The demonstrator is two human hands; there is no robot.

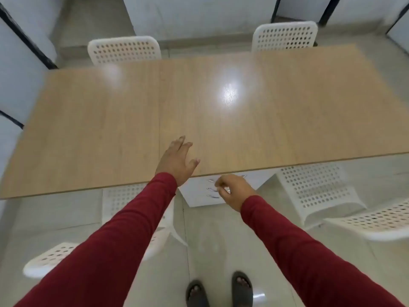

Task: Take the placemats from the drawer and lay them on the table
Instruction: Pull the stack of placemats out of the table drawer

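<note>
Over the table [287, 103], left hand [176, 161] spread (right hand [234, 191] curled).

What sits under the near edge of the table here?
Under the table edge stands a white drawer unit with handles, which the right hand reaches toward, flanked by white chairs. Its inside and any placemats are hidden.

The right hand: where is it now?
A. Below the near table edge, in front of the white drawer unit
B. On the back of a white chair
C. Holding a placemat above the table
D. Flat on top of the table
A: the right hand, fingers curled, sits under the table edge by the white drawer unit handles.
</note>
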